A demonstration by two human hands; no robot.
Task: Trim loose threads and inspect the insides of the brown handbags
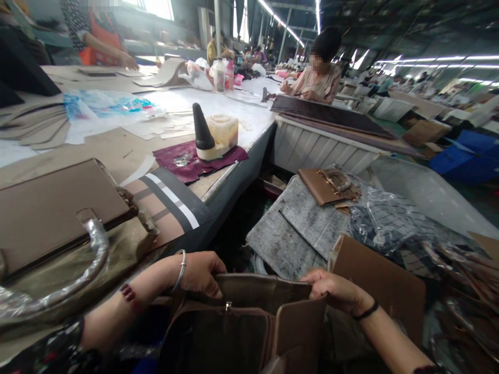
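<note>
A brown handbag (249,288) stands open in front of me, its dark lining and a small zipper pull (228,306) showing inside. My left hand (200,271), with a silver bangle at the wrist, grips the bag's far rim at its left corner. At the right corner, my right hand (331,288) pinches the same rim between thumb and fingers. The bag's lower part runs out of the picture. Left of me, on the table, lies another brown bag (50,218) with a plastic-wrapped handle (95,254).
On the worktable (218,189) a glue container (222,132) with a black cone (201,127) sits on purple material (183,158). To the right, a finished-looking brown bag (327,184) rests on grey boards (292,223). Two co-workers, one person (322,72) and an orange apron (103,39), are across the table.
</note>
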